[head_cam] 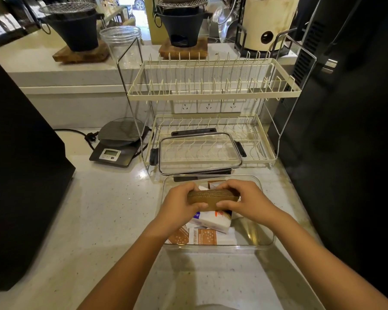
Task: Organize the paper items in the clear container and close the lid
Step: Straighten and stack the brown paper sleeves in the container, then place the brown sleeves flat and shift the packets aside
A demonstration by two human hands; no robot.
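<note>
Both hands (pixel 213 203) pinch brown stack (pixel 212 198) (tight grip).

Two-tier cream wire dish rack (pixel 213 90) stands on the pale bench (pixel 99 209), both tiers bare of dishes. Left of the rack: black digital scale (pixel 119 142), its cord trailing further left. Behind the rack, on a raised ledge: clear glass jar (pixel 121 41), two black stoves (pixel 76 30) on wooden boards. Right of the rack: tall black appliance (pixel 345 108).
</note>
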